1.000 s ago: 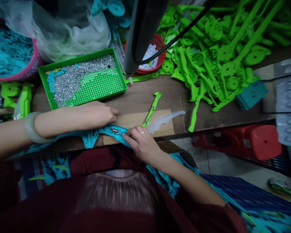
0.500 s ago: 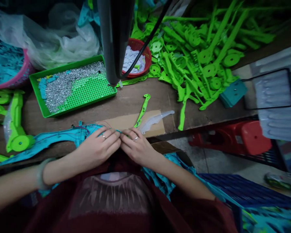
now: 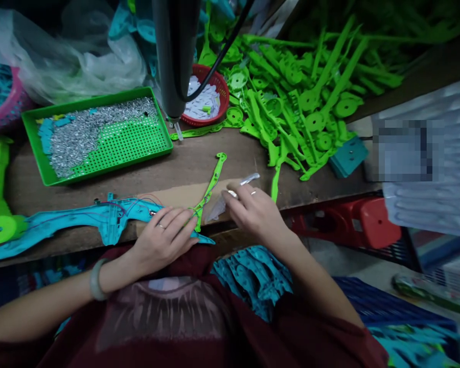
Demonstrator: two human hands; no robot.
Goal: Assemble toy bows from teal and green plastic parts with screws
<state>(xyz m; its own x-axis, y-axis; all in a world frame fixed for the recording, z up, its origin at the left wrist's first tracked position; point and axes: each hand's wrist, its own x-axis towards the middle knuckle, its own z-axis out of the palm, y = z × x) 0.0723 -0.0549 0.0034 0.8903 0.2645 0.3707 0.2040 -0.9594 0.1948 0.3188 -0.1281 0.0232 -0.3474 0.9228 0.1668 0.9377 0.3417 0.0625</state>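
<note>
A long teal plastic bow-shaped part (image 3: 80,217) with thin wires on it lies along the near edge of the wooden bench (image 3: 199,158). My left hand (image 3: 164,237) rests on its right end, fingers curled down on it. My right hand (image 3: 253,209) has reached right to a clear plastic piece (image 3: 233,191) on a cardboard sheet (image 3: 180,197); its fingers close around that piece. A slim green plastic strip (image 3: 210,184) lies between the two hands.
A green tray (image 3: 99,135) of small metal screws sits at the back left. A dark tool column (image 3: 174,56) with a cable hangs over the bench. A red basket (image 3: 209,97), a heap of green parts (image 3: 302,92), a teal block (image 3: 348,156), and a red stool (image 3: 352,222) are nearby.
My right hand left the teal part and moved right onto the clear plastic piece. My left hand stayed on the teal part. The view shifted a little to the right.
</note>
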